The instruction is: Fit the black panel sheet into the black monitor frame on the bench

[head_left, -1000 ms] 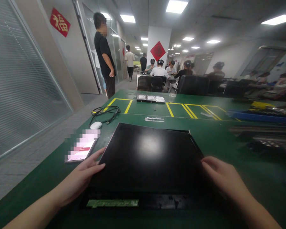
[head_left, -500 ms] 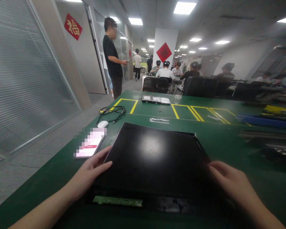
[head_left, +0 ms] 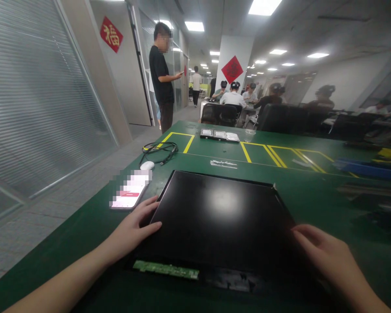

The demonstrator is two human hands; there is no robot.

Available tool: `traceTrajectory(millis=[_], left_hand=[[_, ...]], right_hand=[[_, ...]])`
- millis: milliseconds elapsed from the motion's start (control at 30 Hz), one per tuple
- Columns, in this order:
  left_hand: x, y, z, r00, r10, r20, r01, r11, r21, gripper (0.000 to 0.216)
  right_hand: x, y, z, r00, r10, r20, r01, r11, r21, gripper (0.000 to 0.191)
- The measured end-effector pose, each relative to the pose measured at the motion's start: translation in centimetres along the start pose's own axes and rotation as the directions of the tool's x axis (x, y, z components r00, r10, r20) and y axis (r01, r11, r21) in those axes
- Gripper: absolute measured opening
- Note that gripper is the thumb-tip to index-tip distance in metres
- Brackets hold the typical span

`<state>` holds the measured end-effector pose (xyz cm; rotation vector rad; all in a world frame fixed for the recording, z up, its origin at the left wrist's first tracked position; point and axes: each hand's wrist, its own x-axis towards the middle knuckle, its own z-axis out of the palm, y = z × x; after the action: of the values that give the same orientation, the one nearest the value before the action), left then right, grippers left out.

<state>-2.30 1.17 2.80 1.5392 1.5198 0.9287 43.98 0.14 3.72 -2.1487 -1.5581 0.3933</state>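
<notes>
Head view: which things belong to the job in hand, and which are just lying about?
Likely part of the job:
- black screen, left hand and right hand at its sides
- green circuit board along its near edge

Apparently just lying about:
- phone
- white mouse
- black cable

Green table (head_left: 316, 191) with phone (head_left: 130, 194), mouse (head_left: 147, 165), cable (head_left: 165, 151)

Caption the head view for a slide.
Left hand and right hand hold a black panel by opposite edges at a green table, phone beyond the left hand.
</notes>
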Motion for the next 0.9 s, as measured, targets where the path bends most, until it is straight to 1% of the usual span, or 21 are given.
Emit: traceTrajectory(millis=[67,200,300,367,433,567,633,767,900], left_hand=[[0.0,0.1,0.1,1.0,0.012,-0.009,-0.011,0.998,0.055,0.047],[0.1,0.4,0.4,0.999,0.03,-0.023,-0.027,0.994,0.108,0.046],[0.0,0.5,0.4,0.998,0.051,-0.028,-0.047,0.987,0.152,0.047],[-0.1,0.6,0.5,0.998,0.064,-0.029,-0.058,0.982,0.18,0.048],[-0.2,0.6,0.5,0.997,0.074,-0.027,-0.066,0.975,0.21,0.049],[-0.2,0.4,0.6,0.996,0.085,-0.015,-0.077,0.959,0.271,0.053],[-0.1,0.2,0.7,0.996,0.091,-0.008,-0.084,0.95,0.301,0.053],[-0.1,0.1,0.9,0.995,0.101,0.015,-0.099,0.928,0.36,0.054],[-0.2,0.1,0.9,0.994,0.103,0.036,-0.109,0.907,0.407,0.056]], right_hand=[[0.0,-0.1,0.0,0.999,0.024,0.02,-0.024,1.0,0.007,0.04],[0.3,0.4,0.0,0.998,0.059,0.018,-0.059,0.998,0.033,0.039],[0.6,1.0,0.1,0.992,0.104,0.067,-0.108,0.993,0.057,0.039],[0.7,1.2,0.2,0.991,0.103,0.081,-0.109,0.991,0.074,0.038],[0.7,1.3,0.2,0.994,0.091,0.064,-0.097,0.991,0.091,0.037],[0.6,1.2,0.3,0.988,0.132,0.079,-0.138,0.987,0.079,0.038],[0.7,1.2,0.3,0.988,0.14,0.067,-0.145,0.987,0.067,0.039],[0.7,1.1,0.3,0.993,0.115,0.015,-0.115,0.991,0.068,0.04],[0.6,0.9,0.2,0.995,0.096,0.006,-0.096,0.994,0.047,0.038]])
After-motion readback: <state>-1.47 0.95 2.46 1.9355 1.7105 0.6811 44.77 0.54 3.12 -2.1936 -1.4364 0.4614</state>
